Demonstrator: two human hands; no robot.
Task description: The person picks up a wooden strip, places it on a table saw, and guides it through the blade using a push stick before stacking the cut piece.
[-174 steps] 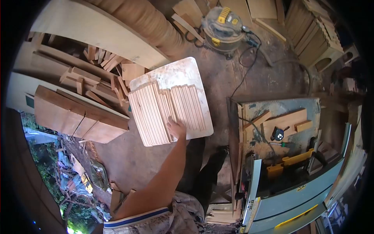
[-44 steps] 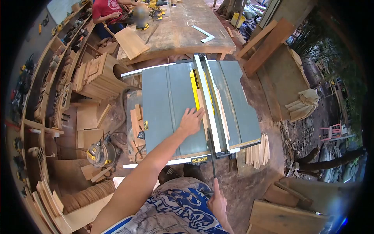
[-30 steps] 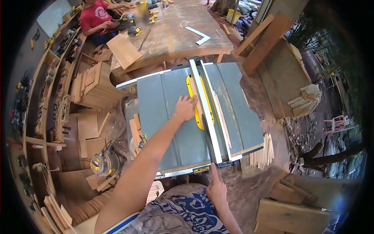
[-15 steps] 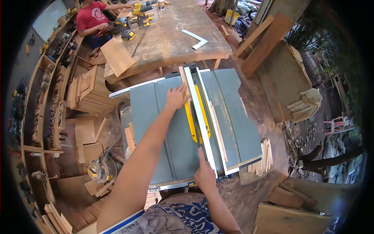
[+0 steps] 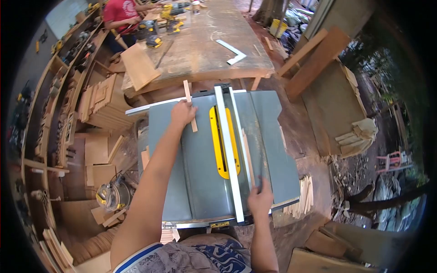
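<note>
A table saw with a grey top (image 5: 200, 177) stands before me. Its yellow insert plate (image 5: 220, 168) lies to the left of the long white rip fence (image 5: 233, 182). My left hand (image 5: 183, 113) is closed around a narrow wooden strip (image 5: 186, 89) over the back left of the saw top, left of the insert. My right hand (image 5: 261, 200) is closed, to the right of the fence near the front edge. A thin dark stick (image 5: 262, 175), smeared by motion, juts up from it. Just left of that stick, a thin wooden strip (image 5: 247, 152) lies along the fence's right side.
Beyond the saw is a wooden workbench (image 5: 200, 50) with yellow drills (image 5: 170, 13) and a metal square (image 5: 232, 52). A person in a red shirt (image 5: 119, 10) works there. Stacked boards (image 5: 102, 102) stand left; cut strips (image 5: 304, 195) lie at right.
My left hand has moved left, away from the fence, with the wooden strip. My right hand has shifted right across the fence, with the dark stick. The view has tilted slightly.
</note>
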